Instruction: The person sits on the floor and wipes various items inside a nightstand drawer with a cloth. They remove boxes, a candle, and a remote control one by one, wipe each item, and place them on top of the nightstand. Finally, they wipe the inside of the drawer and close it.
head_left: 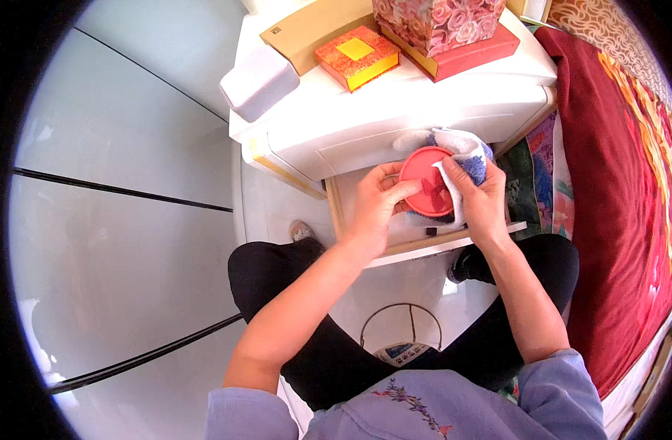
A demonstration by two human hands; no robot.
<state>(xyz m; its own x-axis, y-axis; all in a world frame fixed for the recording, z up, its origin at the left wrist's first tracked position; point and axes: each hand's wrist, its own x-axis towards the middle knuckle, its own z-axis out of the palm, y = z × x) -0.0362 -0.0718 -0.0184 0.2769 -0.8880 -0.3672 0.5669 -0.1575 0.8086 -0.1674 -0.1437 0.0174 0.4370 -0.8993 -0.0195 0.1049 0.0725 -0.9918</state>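
Note:
Above a pulled-out drawer (pixel 351 198), my two hands hold a round, shallow red plastic lid or dish (pixel 415 192); its exact kind is unclear. My left hand (pixel 373 209) grips its left edge, thumb on the face and fingers behind. At the right edge, my right hand (pixel 486 205) pinches a blue-and-white cloth (pixel 471 147) against the red piece. Part of the cloth bunches up behind and above the rim. Most of the drawer's inside is hidden by my hands and the cloth.
On the white cabinet (pixel 321 110) stand a pale tub (pixel 259 82), a tan box (pixel 296 40), an orange box (pixel 358 57) and a rose-patterned box (pixel 438 26). A bed with a red cover (pixel 607 220) lies right, glossy panels (pixel 123 220) left. Between my legs is a wire handle (pixel 402 304).

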